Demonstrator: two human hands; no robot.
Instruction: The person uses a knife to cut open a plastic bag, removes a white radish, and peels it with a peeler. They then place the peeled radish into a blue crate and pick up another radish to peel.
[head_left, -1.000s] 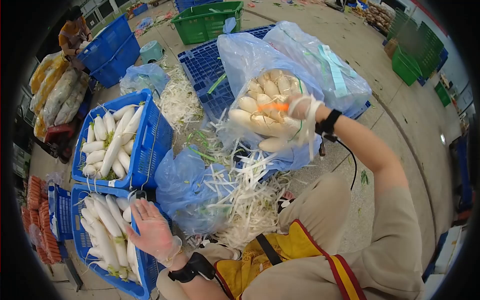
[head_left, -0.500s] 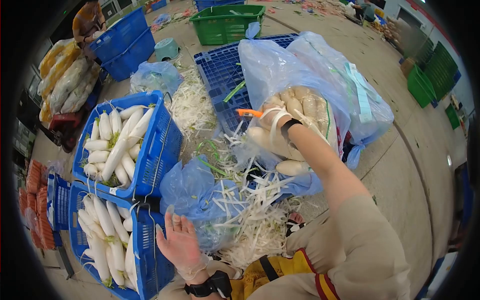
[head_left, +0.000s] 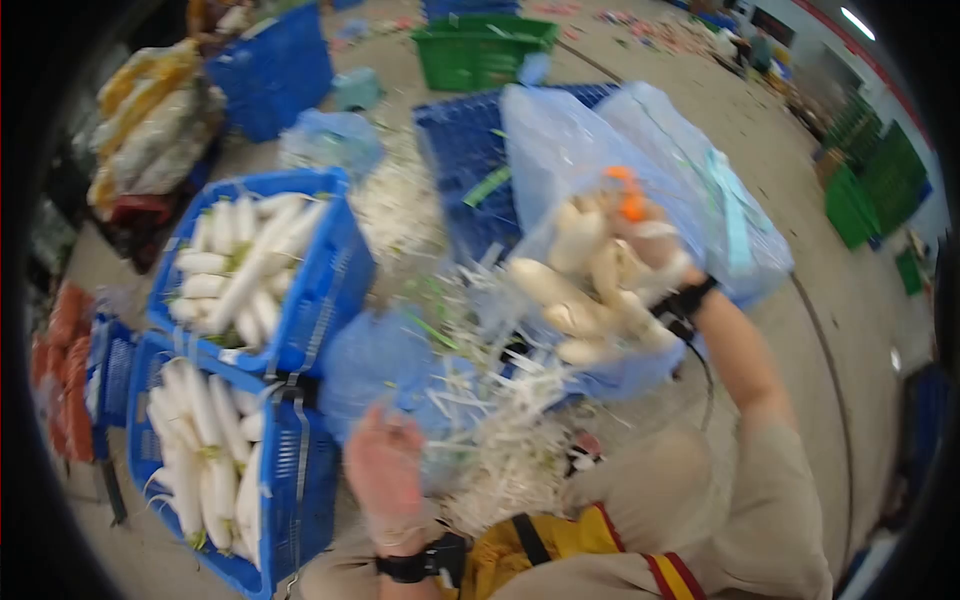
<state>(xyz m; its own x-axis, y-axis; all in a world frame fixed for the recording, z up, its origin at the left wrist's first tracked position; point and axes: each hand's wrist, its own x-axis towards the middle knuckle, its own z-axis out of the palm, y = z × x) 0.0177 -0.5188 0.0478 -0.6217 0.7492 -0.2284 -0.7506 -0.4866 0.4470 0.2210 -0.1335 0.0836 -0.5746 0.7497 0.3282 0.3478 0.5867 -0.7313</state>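
Note:
My left hand (head_left: 385, 475), in a thin clear glove, is raised beside the blue crates, blurred, with its fingers loosely bent apart and nothing in them. My right hand (head_left: 655, 243) is closed around an orange-handled peeler (head_left: 628, 197) above the mouth of a blue plastic bag (head_left: 555, 130). Unpeeled, brownish-white radishes (head_left: 570, 300) spill from that bag, just below and left of the right hand. Motion blur hides whether the right fingers also touch a radish.
Two blue crates (head_left: 345, 255) of white radishes (head_left: 240, 265) stand at the left. Peel shreds (head_left: 520, 410) and a crumpled blue bag (head_left: 370, 360) lie between my hands. Beyond are a blue pallet (head_left: 455, 150) and a green crate (head_left: 480, 60).
My right hand has drawn back from the bag toward the right, carrying the peeler, and the radishes at the bag mouth have shifted. My left fingers have bent. The view has shifted slightly.

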